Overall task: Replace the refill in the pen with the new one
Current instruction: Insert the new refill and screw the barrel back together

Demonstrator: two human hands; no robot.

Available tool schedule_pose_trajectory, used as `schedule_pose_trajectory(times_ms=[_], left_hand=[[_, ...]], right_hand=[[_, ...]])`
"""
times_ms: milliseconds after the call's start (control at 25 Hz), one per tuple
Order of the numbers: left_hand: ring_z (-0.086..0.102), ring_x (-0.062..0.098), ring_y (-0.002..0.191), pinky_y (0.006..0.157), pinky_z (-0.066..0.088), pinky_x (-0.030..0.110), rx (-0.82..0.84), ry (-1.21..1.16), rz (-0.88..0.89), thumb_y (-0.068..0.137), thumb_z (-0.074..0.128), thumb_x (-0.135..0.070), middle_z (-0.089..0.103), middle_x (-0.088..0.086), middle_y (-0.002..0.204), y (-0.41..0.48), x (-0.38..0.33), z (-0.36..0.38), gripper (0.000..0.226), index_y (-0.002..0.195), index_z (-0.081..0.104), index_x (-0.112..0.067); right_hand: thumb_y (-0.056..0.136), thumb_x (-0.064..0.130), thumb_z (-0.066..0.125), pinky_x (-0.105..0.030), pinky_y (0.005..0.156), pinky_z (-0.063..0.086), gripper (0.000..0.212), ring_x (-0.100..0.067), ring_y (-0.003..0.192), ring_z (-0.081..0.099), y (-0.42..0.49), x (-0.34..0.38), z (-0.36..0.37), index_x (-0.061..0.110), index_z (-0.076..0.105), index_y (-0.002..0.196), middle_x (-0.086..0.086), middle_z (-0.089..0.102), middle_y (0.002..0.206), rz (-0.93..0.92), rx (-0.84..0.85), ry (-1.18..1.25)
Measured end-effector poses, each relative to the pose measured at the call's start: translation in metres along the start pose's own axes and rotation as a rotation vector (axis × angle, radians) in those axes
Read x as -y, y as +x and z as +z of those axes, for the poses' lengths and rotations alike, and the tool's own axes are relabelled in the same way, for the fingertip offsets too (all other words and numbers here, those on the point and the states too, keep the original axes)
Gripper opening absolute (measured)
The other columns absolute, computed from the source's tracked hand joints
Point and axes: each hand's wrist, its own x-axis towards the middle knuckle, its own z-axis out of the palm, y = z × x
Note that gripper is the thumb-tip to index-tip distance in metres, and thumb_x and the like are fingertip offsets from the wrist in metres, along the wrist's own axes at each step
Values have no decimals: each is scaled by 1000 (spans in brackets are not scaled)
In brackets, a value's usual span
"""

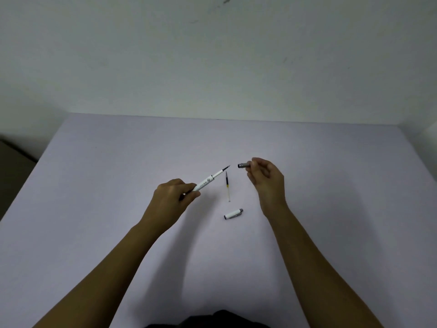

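Head view, looking forward and down. We see a pale lilac surface set against a plain white wall, with two bare forearms reaching in from the lower edge.

The left hand is closed around the rear end of a white pen barrel, which it holds above the surface, tilted up and to the right. From the barrel's front end a refill tip projects, thin and dark, with a white collar behind it; the rest of that refill is hidden inside the barrel.

The right hand is raised near the barrel's tip but apart from it. Its thumb and fingers pinch a short grey grip section, the open end pointing left toward the refill tip; the remaining fingers are loosely curled.

Between the two hands a loose refill lies on the surface, nearly parallel to our line of sight, dark at the far end and clear at the near end, with a yellowish band between. We cannot tell whether it is the old or the new one.

Nearer to us, a white pen cap with grey ends lies on its side, untouched.
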Motion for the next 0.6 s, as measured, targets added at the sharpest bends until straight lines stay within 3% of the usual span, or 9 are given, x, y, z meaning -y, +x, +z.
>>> schedule_pose_trajectory(times_ms=[200,600], left_hand=[[53,20,59,56,43,32,-16,23,20,81,54,-33,59,3,66,-1,2,-7,26,92,72,-18],[53,20,58,55,40,29,-25,68,61,82,64,-23,53,-3,64,-3,1,-11,12,90,72,-18]], right_hand=[[90,12,58,-13,70,54,8,-2,76,69,-6,7,7,18,63,90,0,69,88,-18,62,-26],[89,12,59,-17,75,55,7,-3,78,70,-15,11,11,18,63,91,-1,70,88,-30,124,-66]])
